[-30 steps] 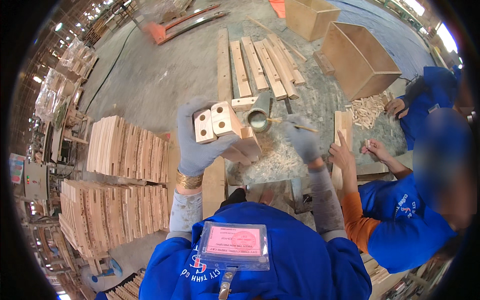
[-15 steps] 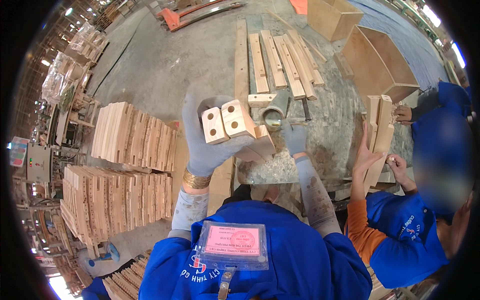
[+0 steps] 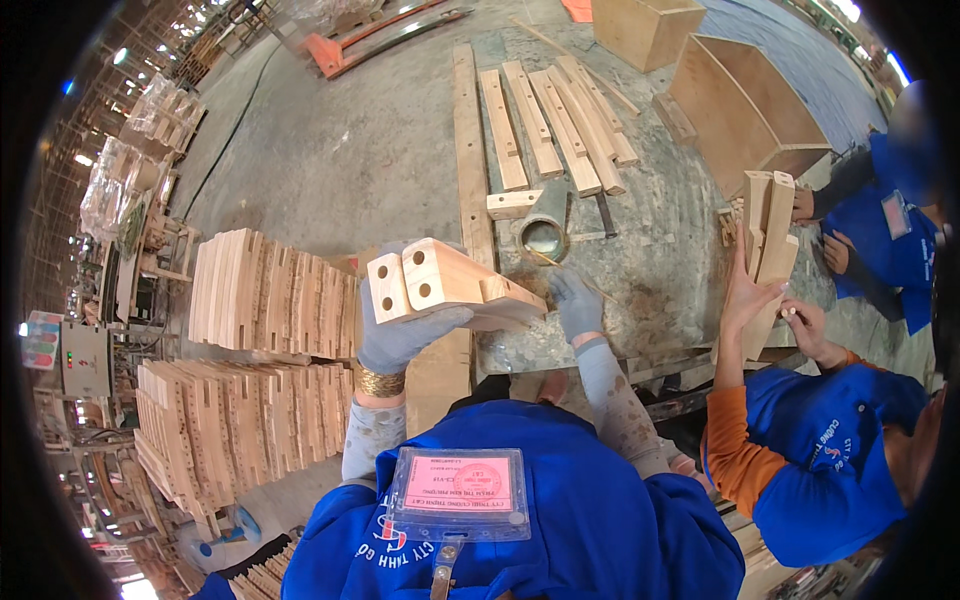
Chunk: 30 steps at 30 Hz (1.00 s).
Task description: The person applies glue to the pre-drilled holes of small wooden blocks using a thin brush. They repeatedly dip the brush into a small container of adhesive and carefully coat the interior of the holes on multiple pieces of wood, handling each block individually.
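Note:
My left hand (image 3: 392, 335), in a grey glove, is closed around a bundle of light wooden pieces (image 3: 440, 275). Round drilled holes show in their squared ends, and their far ends lean right over the worktable edge. My right hand (image 3: 577, 305), also gloved, is beside a round cup (image 3: 543, 238) on the table. Its fingers are pinched on a thin stick (image 3: 548, 260) whose end is at the cup's rim. A short drilled wooden block (image 3: 514, 204) lies just behind the cup, and a dark-handled tool (image 3: 606, 216) lies to its right.
Several notched wooden bars (image 3: 560, 125) lie on the worktable (image 3: 650, 260). Plywood boxes (image 3: 745, 110) stand behind. Stacked wooden parts (image 3: 245, 410) are at left. At right, a co-worker's hands (image 3: 750, 295) hold wooden pieces; another person (image 3: 890, 230) stands beyond. An orange pallet jack (image 3: 330, 52) is far back.
My left hand has lowered and moved left with the wooden pieces, turning them more lengthwise toward the right. My right hand has moved slightly down, and the thin stick now slants toward me.

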Motion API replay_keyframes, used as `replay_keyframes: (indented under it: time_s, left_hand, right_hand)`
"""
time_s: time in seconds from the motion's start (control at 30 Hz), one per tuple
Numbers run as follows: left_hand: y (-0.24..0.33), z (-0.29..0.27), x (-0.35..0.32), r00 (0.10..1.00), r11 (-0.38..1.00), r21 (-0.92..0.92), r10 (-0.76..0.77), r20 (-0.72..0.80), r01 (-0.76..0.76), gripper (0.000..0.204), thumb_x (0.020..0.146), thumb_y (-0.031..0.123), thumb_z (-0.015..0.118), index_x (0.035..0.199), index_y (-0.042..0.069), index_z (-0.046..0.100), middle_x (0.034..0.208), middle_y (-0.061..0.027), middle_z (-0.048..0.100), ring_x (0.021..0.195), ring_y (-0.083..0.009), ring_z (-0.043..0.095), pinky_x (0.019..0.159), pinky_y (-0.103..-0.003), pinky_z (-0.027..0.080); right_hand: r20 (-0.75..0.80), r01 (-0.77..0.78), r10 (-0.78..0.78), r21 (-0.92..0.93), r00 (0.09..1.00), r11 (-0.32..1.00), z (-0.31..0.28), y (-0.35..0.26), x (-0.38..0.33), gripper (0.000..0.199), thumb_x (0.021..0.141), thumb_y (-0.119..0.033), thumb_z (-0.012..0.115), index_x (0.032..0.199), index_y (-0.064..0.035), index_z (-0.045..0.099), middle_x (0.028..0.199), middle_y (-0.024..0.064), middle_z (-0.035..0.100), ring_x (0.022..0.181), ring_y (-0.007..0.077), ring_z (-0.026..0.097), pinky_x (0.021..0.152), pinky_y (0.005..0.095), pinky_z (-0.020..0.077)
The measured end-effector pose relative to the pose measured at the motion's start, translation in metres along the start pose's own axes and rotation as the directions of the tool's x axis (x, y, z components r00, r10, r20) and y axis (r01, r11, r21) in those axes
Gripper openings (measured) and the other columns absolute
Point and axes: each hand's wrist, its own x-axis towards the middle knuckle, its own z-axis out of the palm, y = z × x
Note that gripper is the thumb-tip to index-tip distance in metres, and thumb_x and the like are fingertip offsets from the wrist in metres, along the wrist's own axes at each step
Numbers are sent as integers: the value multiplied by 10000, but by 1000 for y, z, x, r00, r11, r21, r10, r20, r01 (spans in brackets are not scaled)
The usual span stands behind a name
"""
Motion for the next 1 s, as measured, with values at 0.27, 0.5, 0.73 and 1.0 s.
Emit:
replay_keyframes:
  time_s: [0.27, 0.5, 0.73, 1.0]
  left_hand:
    - [6, 10, 0, 1000, 999, 28, -15, -28, 16, 588, 572, 133, 833, 1050, -22, 528, 940, -90, 613, 864, -143, 602, 707, -268, 512]
    - [-1, 19, 13, 997, 985, 158, 76, -19, -72, 542, 585, 178, 836, 1004, 12, 535, 944, -73, 606, 841, -120, 592, 710, -264, 501]
    - [-7, 15, 14, 988, 963, 232, 149, -31, -138, 538, 580, 237, 833, 993, 45, 546, 896, -57, 591, 791, -143, 583, 682, -271, 487]
    - [-6, 10, 13, 995, 968, 229, 104, 7, -103, 520, 583, 250, 823, 982, 45, 560, 893, -63, 581, 787, -163, 587, 688, -274, 485]
  right_hand:
    - [-73, -100, 129, 320, 989, 942, 9, -16, 6, 195, 907, -222, 532, 872, -31, 551, 731, 24, 550, 627, 118, 514, 541, 232, 428]
    - [36, -132, 128, 330, 991, 935, 23, -58, 16, 211, 927, -216, 478, 795, -52, 494, 642, -2, 410, 547, 87, 373, 464, 225, 315]
    - [74, 122, -104, -330, 992, 936, 32, -68, -1, 206, 876, -138, 521, 961, 43, 570, 849, 110, 592, 737, 145, 580, 601, 217, 463]
    - [111, 165, -138, -295, 984, 941, 16, -71, 9, 186, 872, -157, 541, 924, 18, 575, 782, 92, 594, 670, 131, 569, 562, 228, 465]
